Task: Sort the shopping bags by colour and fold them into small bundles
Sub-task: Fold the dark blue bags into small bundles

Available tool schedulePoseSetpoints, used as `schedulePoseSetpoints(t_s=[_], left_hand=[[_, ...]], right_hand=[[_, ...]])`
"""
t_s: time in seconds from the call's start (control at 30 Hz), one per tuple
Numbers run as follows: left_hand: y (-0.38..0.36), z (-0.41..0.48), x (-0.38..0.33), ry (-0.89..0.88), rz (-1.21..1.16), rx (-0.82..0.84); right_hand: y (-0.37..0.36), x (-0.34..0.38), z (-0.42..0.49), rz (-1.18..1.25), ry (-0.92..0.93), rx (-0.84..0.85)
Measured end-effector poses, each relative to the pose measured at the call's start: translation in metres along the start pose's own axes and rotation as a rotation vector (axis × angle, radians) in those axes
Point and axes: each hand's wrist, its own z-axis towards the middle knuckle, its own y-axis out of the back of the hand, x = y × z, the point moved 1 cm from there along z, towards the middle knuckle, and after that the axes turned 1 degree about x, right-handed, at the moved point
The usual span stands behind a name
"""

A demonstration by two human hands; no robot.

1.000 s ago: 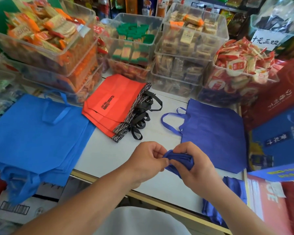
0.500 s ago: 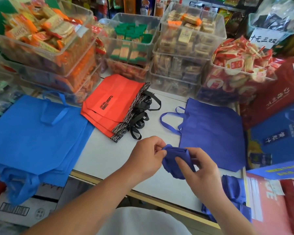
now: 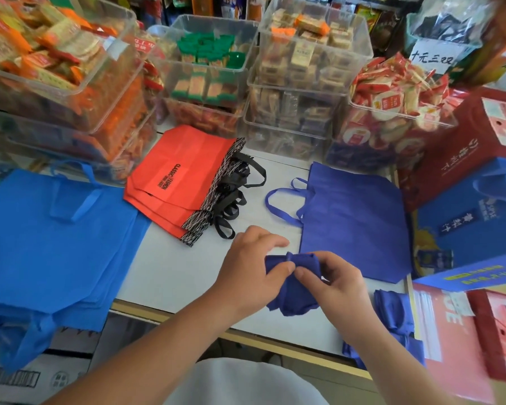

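Dark-blue bundle (image 3: 293,298) pinched by left hand (image 3: 251,267) and right hand (image 3: 338,285), middle hidden under thumbs; other bundles (image 3: 393,309) half-covered by right forearm.

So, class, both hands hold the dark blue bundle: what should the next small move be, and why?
Probably cinch the wrap tighter: left hand and right hand both pinch the dark blue bundle at its banded top, while loose fabric fans out below.

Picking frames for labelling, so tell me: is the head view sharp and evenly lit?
Head view: left hand, right hand and dark blue bundle sharp; red boxes at the right edge smeared; wide-angle bends the clear bins; light soft, even.
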Motion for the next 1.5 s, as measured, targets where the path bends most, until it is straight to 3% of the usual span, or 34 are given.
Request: schedulePoseSetpoints(t_s=[0.1, 0.2, 0.33, 0.67, 0.77, 1.03, 1.27, 1.37, 1.5], left_hand=[[-0.006, -0.002, 0.006, 0.125, -0.287, 0.109], [-0.022, 0.001, 0.005, 0.204, -0.416, 0.134], [-0.051, 0.006, -0.002, 0.231, -0.436, 0.121], [-0.205, 0.041, -0.033, 0.472, -0.452, 0.204], [-0.246, 0.05, -0.026, 0.552, -0.438, 0.252], [-0.303, 0.071, 0.028, 0.706, -0.282, -0.05], [-0.344, 0.079, 0.04, 0.683, -0.237, -0.071], [-0.339, 0.078, 0.044, 0.644, -0.046, -0.038], [-0.292, 0.099, 0.063, 0.617, 0.143, -0.219]], right_hand=[[0.006, -0.001, 0.001, 0.205, -0.118, -0.027], [0.02, -0.01, -0.002, 0.275, -0.179, -0.045], [0.044, -0.037, -0.006, 0.196, -0.215, 0.066], [0.156, -0.142, -0.002, 0.169, -0.287, -0.108], [0.185, -0.179, 0.014, 0.187, -0.371, -0.078], [0.222, -0.233, 0.033, -0.171, -0.328, -0.13], [0.228, -0.236, 0.035, -0.306, -0.239, -0.005], [0.228, -0.232, 0.042, -0.366, -0.185, 0.022], [0.224, -0.23, 0.052, -0.371, -0.169, 0.031]])
